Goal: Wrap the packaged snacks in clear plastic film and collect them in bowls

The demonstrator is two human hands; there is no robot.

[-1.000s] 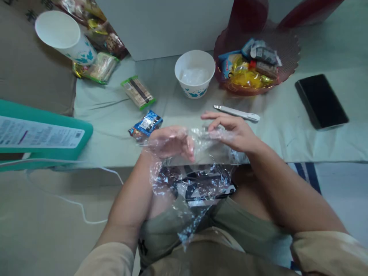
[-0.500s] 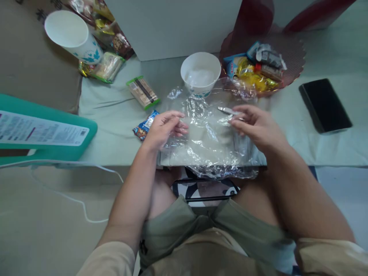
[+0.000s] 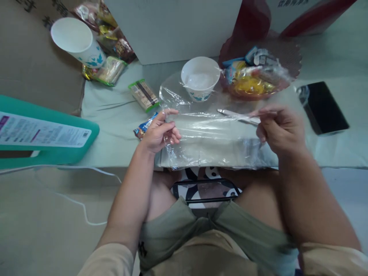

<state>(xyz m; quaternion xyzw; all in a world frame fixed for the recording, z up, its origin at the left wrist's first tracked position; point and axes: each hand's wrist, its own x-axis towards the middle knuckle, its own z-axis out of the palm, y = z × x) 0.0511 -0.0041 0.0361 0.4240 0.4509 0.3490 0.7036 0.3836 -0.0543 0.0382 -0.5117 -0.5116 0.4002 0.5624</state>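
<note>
A sheet of clear plastic film [image 3: 207, 147], perhaps a bag, stretches between my hands over the table's front edge. My left hand [image 3: 161, 132] is at its left side, index finger extended and the other fingers curled at the film's edge. On the right, my right hand [image 3: 283, 128] pinches a gathered part of the film between thumb and fingers. A slim metal tool [image 3: 230, 113], its kind unclear, lies under or behind the film, its right end close to my right hand. Behind the film stands a white paper cup [image 3: 200, 86] with something whitish inside.
A blue snack packet [image 3: 140, 130] and a green-ended wafer packet [image 3: 143, 95] lie left. A pink dish [image 3: 293, 63] holds wrapped snacks; a black phone [image 3: 326, 107] is further right. Another paper cup [image 3: 79, 42], a green container [image 3: 92, 132] and a large white box [image 3: 178, 30] stand around.
My right hand has moved right, away from the metal tool, drawing the film out wider and tauter. My left hand has shifted slightly left.
</note>
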